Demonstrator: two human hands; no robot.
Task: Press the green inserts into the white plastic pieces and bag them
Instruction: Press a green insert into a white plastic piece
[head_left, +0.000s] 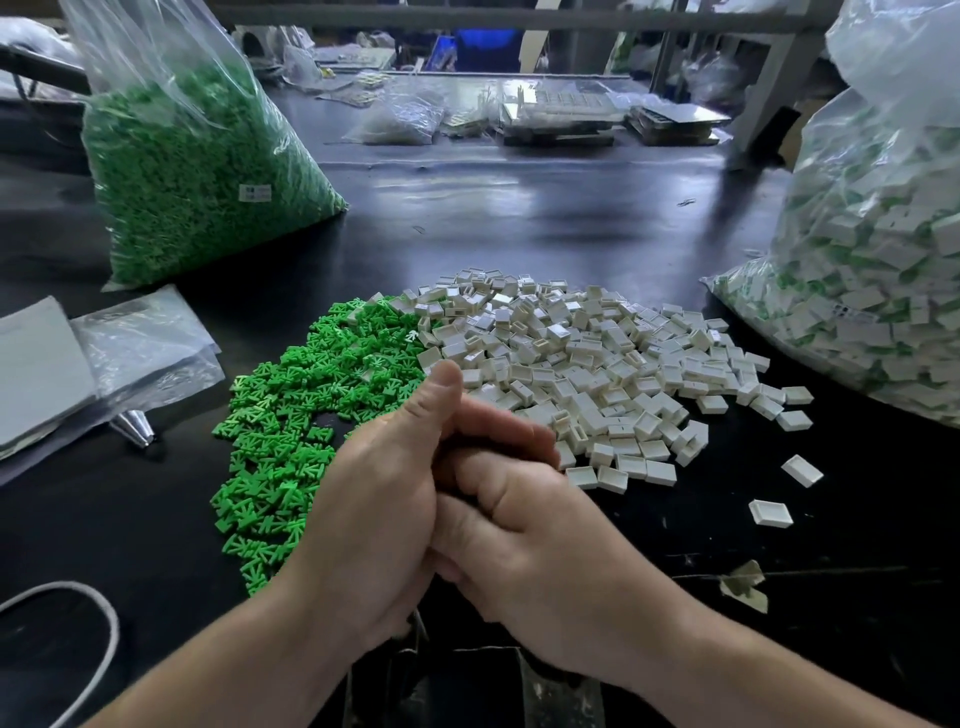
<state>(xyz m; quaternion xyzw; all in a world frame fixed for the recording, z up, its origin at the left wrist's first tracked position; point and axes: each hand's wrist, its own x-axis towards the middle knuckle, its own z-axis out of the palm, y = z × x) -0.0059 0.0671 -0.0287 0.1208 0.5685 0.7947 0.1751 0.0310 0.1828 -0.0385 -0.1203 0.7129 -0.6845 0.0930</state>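
My left hand (374, 493) and my right hand (545, 545) are pressed together above the near table edge. Their fingers are curled into each other and the left thumb points up. Anything between the palms is hidden. A pile of loose green inserts (291, 415) lies just left of and behind my hands. A pile of white plastic pieces (587, 353) spreads behind and to the right. A big clear bag of green inserts (192, 176) stands at the back left. At the right edge, a large clear bag of white pieces with green inside (872, 270) leans on the table.
The black table (519, 223) runs back to a cluttered far edge with trays and small bags (545, 119). Flat clear bags and a grey pad (104, 358) lie at the left. A white cord (98, 623) curves at the bottom left. Stray white pieces (771, 513) lie to the right.
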